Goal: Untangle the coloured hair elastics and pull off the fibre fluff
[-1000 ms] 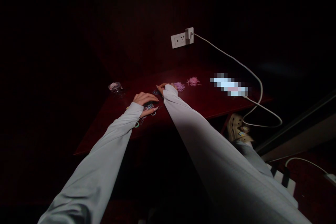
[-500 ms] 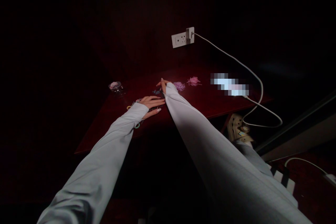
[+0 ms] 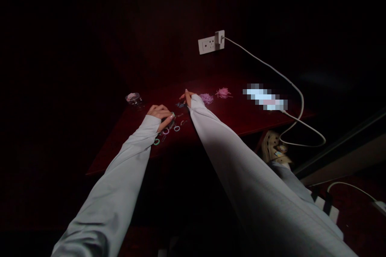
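Note:
My left hand (image 3: 161,115) is closed at the left of a small pile, with thumb and fingertips pressed together on something too small to make out. Around it lie small rings like hair ties: a pale blue ring (image 3: 177,128), a purple ring (image 3: 166,131) and a green ring (image 3: 157,141). Little dark clip-like pieces (image 3: 183,122) lie beside them. My right hand (image 3: 187,98) rests on the table with its visible fingers apart, partly hidden by its sleeve. Small blue pieces (image 3: 180,105) lie at its left, and a heap of thin purple strips (image 3: 206,98) at its right.
A heap of pink strips (image 3: 223,92) and a blurred bright device (image 3: 265,97) lie on the dark red table (image 3: 238,118). A white cable (image 3: 265,64) loops from a wall socket (image 3: 207,45). At the left stands a clear jar (image 3: 134,99). A clog (image 3: 273,147) is below right.
My left hand has drawn back to the left, and its outstretched fingers have closed together, uncovering the rings and small pieces. My right hand has stayed in place.

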`<state>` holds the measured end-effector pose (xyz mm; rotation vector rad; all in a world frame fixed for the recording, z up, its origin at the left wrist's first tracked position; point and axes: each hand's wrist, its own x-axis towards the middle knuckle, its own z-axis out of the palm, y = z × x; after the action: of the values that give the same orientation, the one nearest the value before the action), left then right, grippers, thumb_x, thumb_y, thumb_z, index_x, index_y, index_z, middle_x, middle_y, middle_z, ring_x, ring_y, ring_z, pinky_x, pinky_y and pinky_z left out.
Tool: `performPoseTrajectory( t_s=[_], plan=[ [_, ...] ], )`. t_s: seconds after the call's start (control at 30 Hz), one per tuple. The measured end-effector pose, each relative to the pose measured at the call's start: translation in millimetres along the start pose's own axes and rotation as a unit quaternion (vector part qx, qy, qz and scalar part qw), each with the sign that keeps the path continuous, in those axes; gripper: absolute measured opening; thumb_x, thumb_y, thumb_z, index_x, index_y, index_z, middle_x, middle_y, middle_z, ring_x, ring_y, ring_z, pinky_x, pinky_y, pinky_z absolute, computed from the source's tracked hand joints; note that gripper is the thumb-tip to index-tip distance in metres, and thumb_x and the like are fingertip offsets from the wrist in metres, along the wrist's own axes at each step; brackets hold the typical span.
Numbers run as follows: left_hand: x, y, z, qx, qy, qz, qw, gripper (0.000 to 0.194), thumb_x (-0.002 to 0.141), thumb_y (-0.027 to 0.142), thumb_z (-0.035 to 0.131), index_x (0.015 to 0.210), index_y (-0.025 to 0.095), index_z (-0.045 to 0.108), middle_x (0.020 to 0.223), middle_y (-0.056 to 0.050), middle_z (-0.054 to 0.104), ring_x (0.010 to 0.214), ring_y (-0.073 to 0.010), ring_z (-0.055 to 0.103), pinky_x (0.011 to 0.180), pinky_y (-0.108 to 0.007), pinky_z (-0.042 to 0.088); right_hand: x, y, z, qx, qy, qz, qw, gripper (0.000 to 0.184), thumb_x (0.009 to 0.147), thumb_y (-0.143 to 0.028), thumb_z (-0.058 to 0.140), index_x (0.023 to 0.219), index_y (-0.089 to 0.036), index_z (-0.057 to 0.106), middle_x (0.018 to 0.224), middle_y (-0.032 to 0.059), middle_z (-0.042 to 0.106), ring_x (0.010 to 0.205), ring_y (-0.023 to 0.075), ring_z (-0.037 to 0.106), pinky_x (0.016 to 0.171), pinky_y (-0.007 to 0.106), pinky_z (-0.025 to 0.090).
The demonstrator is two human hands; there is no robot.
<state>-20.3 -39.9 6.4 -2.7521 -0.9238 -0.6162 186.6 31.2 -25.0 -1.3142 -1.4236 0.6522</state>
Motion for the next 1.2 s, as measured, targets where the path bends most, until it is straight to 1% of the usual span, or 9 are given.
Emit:
performPoseTrajectory(
  t_s=[0.17,0.33,0.53,0.67,0.77,0.87,0.93,1.07,1.2],
  plan=[
    [2,7,-1.1,-0.018,0.007,0.006,1.000,0.040,0.105,0.038,0.039,0.102,0.021,0.075,0.108,-0.006,0.080,0.103,-0.0248,0.062,0.096,-0.043,0.039,-2,-1,-1,-0.009,-0.004,-0.011,1.000,0.070,0.106,-0.063,0.026,0.092,-0.020,0.079,0.071,0.0008,0.072,0.068,0.0126,0.066,0.066,0.021,0.044],
    [4,12,-0.9,-0.064,-0.037,0.039,0.996,0.040,0.105,0.039,0.040,0.116,0.025,0.075,0.125,-0.004,0.077,0.112,-0.0255,0.060,0.101,-0.043,0.039,-1,-1,-1,-0.016,-0.005,-0.008,1.000,0.066,0.108,-0.056,0.027,0.092,-0.021,0.080,0.070,0.0006,0.072,0.067,0.0113,0.066,0.066,0.020,0.043],
    [3,10,-0.9,-0.058,-0.034,0.033,0.997,0.037,0.104,0.039,0.043,0.095,0.022,0.074,0.114,-0.004,0.080,0.108,-0.0257,0.060,0.098,-0.043,0.039,-1,0,0,-0.015,-0.009,-0.008,1.000,0.069,0.108,-0.059,0.026,0.091,-0.020,0.080,0.072,0.0012,0.073,0.067,0.0115,0.066,0.064,0.020,0.042],
    [3,8,-1.1,-0.029,-0.011,0.017,0.999,0.039,0.105,0.037,0.040,0.093,0.020,0.073,0.108,-0.006,0.079,0.105,-0.0259,0.059,0.095,-0.044,0.039,-2,-3,-2,-0.021,-0.017,-0.004,1.000,0.065,0.109,-0.053,0.027,0.091,-0.020,0.080,0.073,0.0007,0.074,0.069,0.0114,0.066,0.065,0.020,0.042],
    [4,9,0.1,-0.025,-0.002,0.000,1.000,0.035,0.104,0.039,0.042,0.093,0.020,0.070,0.117,-0.007,0.077,0.107,-0.0261,0.059,0.095,-0.043,0.040,-3,-5,-4,-0.021,-0.020,0.000,1.000,0.063,0.110,-0.050,0.028,0.090,-0.020,0.080,0.074,0.0010,0.074,0.071,0.0114,0.067,0.067,0.020,0.043],
    [5,11,3.2,-0.058,-0.014,0.002,0.998,0.032,0.102,0.042,0.045,0.107,0.021,0.069,0.136,-0.007,0.071,0.117,-0.0259,0.059,0.101,-0.043,0.040,-5,-6,-5,-0.017,-0.022,-0.006,1.000,0.066,0.109,-0.055,0.027,0.090,-0.020,0.079,0.075,0.0011,0.075,0.071,0.0114,0.067,0.069,0.020,0.043],
    [6,12,5.4,-0.071,-0.034,0.007,0.997,0.035,0.103,0.042,0.044,0.119,0.022,0.068,0.141,-0.006,0.068,0.124,-0.0255,0.059,0.107,-0.043,0.038,-6,-6,-5,-0.016,-0.023,-0.010,1.000,0.068,0.108,-0.058,0.026,0.090,-0.020,0.079,0.075,0.0013,0.075,0.071,0.0111,0.067,0.069,0.020,0.044],
    [6,12,5.5,-0.067,-0.064,-0.003,0.996,0.039,0.105,0.039,0.038,0.123,0.024,0.070,0.131,-0.005,0.074,0.122,-0.0243,0.061,0.108,-0.043,0.036,-7,-7,-5,-0.017,-0.027,-0.009,0.999,0.072,0.108,-0.061,0.023,0.090,-0.019,0.079,0.075,0.0018,0.075,0.070,0.0110,0.066,0.068,0.020,0.043],
    [4,11,1.1,-0.022,-0.029,-0.034,0.999,0.041,0.106,0.039,0.036,0.106,0.024,0.075,0.112,-0.005,0.079,0.108,-0.0256,0.062,0.102,-0.045,0.036,-7,-8,-5,-0.013,-0.027,-0.004,1.000,0.073,0.107,-0.062,0.024,0.090,-0.019,0.079,0.074,0.0016,0.074,0.069,0.0113,0.065,0.066,0.020,0.043]
  ],
)
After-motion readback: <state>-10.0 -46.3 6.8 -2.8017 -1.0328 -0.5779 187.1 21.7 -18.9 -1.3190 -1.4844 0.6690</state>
